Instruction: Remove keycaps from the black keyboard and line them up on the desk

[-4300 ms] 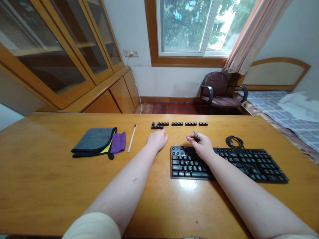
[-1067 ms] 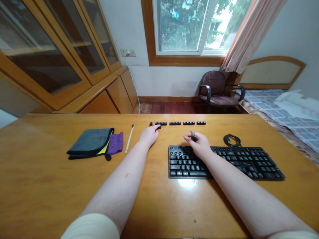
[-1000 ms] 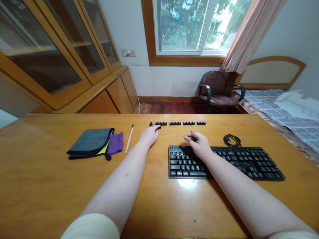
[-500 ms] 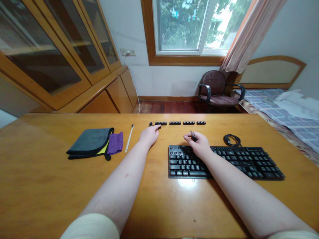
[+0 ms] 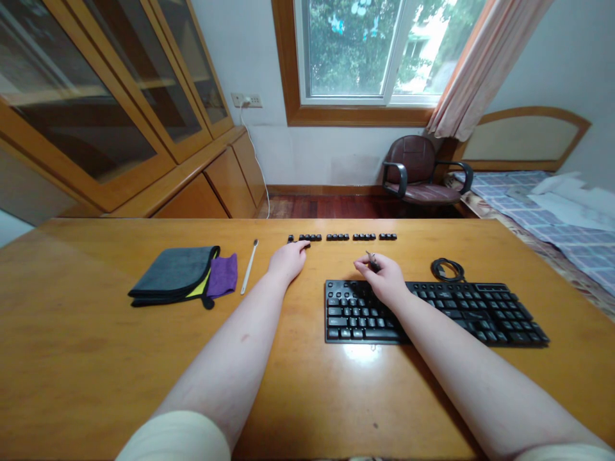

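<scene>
One tool (image 5: 374,263); right hand (image 5: 388,280) holding it

My left sleeve (image 5: 177,436) is a soft, pale cream color, with a wide, round end. My right sleeve (image 5: 557,454) only peeks in, and it looks pale too. My left hand (image 5: 288,261) and right hand (image 5: 387,280) are bare. My left arm (image 5: 225,358) has a little oval mark (image 5: 245,337).

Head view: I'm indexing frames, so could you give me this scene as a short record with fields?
Left hand: at the left end of the black keycaps
Right hand: pinching a small dark tool, kind unclear, above the far edge of the keyboard
Cable: coiled beyond the keyboard
Left side: toothbrush, purple cloth, folded gray cloth
Surface: wooden table
</scene>
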The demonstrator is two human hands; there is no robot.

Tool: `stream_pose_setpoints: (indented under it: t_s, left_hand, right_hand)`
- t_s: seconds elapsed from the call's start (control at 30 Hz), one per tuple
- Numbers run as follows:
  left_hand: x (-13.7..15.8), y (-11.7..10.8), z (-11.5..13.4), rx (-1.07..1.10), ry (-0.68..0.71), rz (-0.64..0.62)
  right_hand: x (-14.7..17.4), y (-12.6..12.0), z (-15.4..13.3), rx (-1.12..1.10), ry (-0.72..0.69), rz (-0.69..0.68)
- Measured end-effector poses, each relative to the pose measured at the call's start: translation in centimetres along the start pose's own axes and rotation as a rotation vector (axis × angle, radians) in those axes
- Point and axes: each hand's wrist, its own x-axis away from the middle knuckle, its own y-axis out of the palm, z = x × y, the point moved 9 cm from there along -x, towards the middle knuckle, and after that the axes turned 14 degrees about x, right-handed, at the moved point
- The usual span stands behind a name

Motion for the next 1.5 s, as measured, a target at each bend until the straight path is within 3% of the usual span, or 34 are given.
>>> stream_pose_setpoints:
  t_s: [1.2, 1.27, 1.37, 1.5]
  left_hand:
    - [0.0, -0.4, -0.1, 0.018, 0.0, 0.028]
    - [0.3, -0.6, 1.0, 0.037, 0.041, 0.033]
    - [1.7, 0.2, 4.6, 0.108, 0.235, -0.021]
    - [4.5, 3.4, 9.6, 0.189, 0.48, -0.259]
  right_hand:
    - [0.1, 0.0, -0.3, -0.039, -0.007, -0.028]
    - [0.2, 0.0, -0.6, -0.108, -0.042, -0.046]
    - [0.3, -0.5, -0.7, -0.221, -0.087, -0.02]
    - [0.3, 0.2, -0.3, -0.15, -0.062, -0.115]
